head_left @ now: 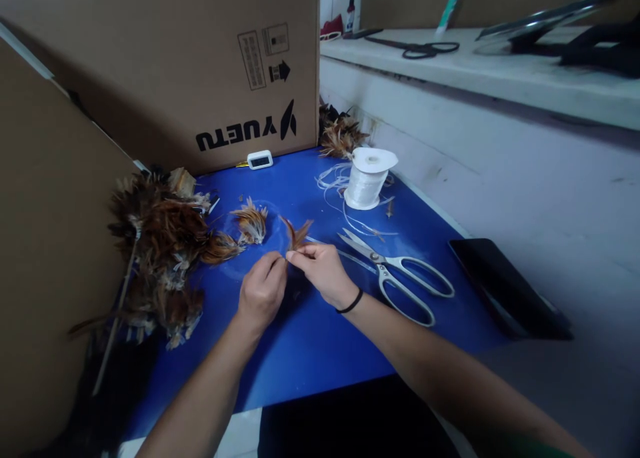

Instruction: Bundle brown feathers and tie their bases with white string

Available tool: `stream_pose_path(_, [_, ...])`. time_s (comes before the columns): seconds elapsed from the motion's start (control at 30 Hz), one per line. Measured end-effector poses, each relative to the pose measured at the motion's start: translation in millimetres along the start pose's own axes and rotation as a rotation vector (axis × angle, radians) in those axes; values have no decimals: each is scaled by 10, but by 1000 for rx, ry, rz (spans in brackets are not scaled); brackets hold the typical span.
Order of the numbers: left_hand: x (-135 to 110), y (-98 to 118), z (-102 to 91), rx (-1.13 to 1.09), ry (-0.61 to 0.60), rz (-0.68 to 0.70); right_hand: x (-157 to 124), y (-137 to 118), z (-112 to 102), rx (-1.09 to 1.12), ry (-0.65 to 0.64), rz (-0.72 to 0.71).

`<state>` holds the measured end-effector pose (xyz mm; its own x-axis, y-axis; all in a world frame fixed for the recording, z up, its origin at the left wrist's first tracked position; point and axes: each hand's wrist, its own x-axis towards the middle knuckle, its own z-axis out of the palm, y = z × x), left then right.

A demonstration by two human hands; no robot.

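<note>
A few brown feathers (297, 234) fan upward from the pinched fingertips of my right hand (324, 270). My left hand (263, 289) is closed with its fingertips meeting the right ones at the feathers' lower end. What it grips there is hidden. Just beyond my left hand lie two small tan feather bunches, a rounded one (251, 222) and a flatter one (221, 247). Silver scissors (381, 258) rest on the blue tabletop (310, 365), right of my right hand, their blades apart. A thin clear ribbon (356, 261) runs behind that hand.
At the left edge is a large heap of brown feathers (170, 238). A white ribbon spool (368, 181) stands at the back right, with loose loops beside it. A cardboard box (165, 65) walls the back. A black flat device (507, 288) lies at right, below a shelf (500, 68).
</note>
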<state>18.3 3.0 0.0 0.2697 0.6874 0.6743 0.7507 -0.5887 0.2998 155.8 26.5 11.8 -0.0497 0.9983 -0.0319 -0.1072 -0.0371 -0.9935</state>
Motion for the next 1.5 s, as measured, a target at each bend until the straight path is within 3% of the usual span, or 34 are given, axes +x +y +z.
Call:
stream_pose_path(0.13, [50,56,-38,-131,8,-71,30,-16,-78,55,-46,21])
stream_pose_path(0.33, [66,54,-15,-567,-74,-450,33,-78,-166,66,-115,89])
stream_pose_path(0.43, [48,18,14,-666,-58,-540,24,-99,-175,90,-142,109])
stream_pose_path(0.67, [102,16,-92,-295,-60,-277,39,-87,-200,65,-160,114])
stream_pose_path(0.77, [111,13,-99,-378,-96,-407,48,-80,-218,37,-185,107])
stream_pose_path(0.87, [100,13,-57,-684,-101,-605,57,-72,-231,18,-228,98])
stream_pose_path(0.97, [87,36,-10,-908,-43,-684,67,-54,-234,12,-276,80])
stream_pose_path(1.07, [85,76,9,-940,15,-678,77,-21,-228,13,-302,33])
stream_pose_path(1.23, [93,109,4,-778,67,-572,73,-1,-216,-55,-265,-63])
stream_pose_path(1.5, [73,93,-8,-579,15,-444,33,-27,-212,-184,-204,-59])
